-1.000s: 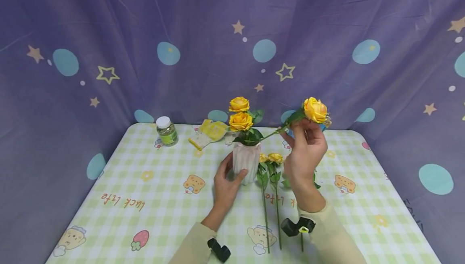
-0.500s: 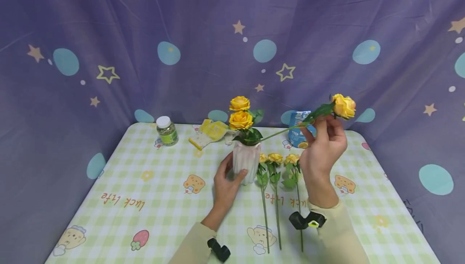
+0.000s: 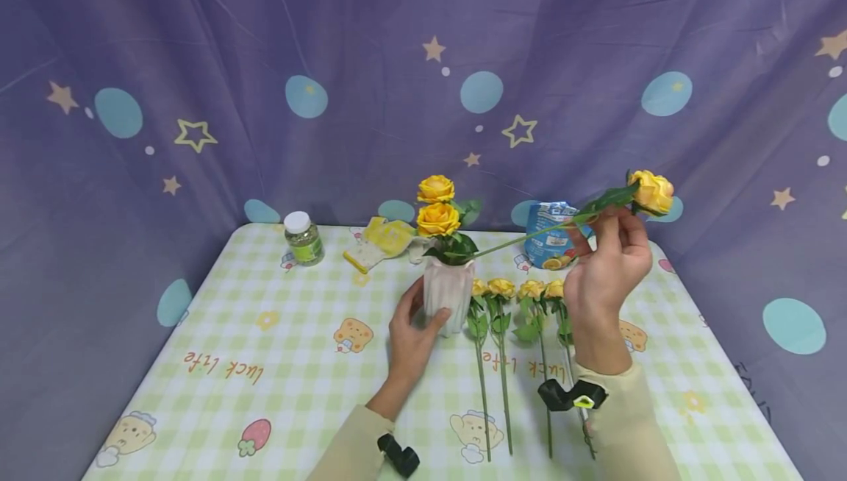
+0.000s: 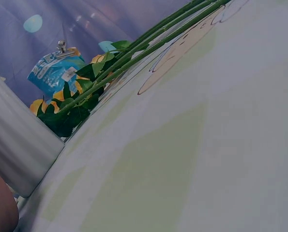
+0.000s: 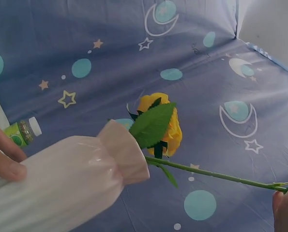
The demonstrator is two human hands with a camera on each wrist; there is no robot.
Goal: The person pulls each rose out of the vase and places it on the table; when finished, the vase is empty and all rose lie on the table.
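Observation:
My left hand (image 3: 412,337) holds the side of a white fluted vase (image 3: 445,301), its thumb across the front. The vase stands upright on the table. Two yellow roses (image 3: 438,219) with green leaves rise from its mouth. To the right, my right hand (image 3: 609,268) pinches the stem of another yellow rose (image 3: 651,193) just below its leaf. That stem (image 5: 216,176) slants down to the vase's mouth; whether its end is inside is hard to tell. In the left wrist view only part of the vase (image 4: 18,140) and a bit of the hand show.
Several yellow roses (image 3: 501,289) lie in a row right of the vase, stems toward me. Behind them stands a blue pouch (image 3: 548,238). A white-capped jar (image 3: 304,240) and a yellow-and-white glove (image 3: 384,240) are at the back left. A patterned curtain (image 3: 370,135) hangs behind the table.
My right hand has moved right with the rose, and its stem now shows longer and flatter. The blue pouch and more of the lying roses are uncovered. My left hand and the vase stay put.

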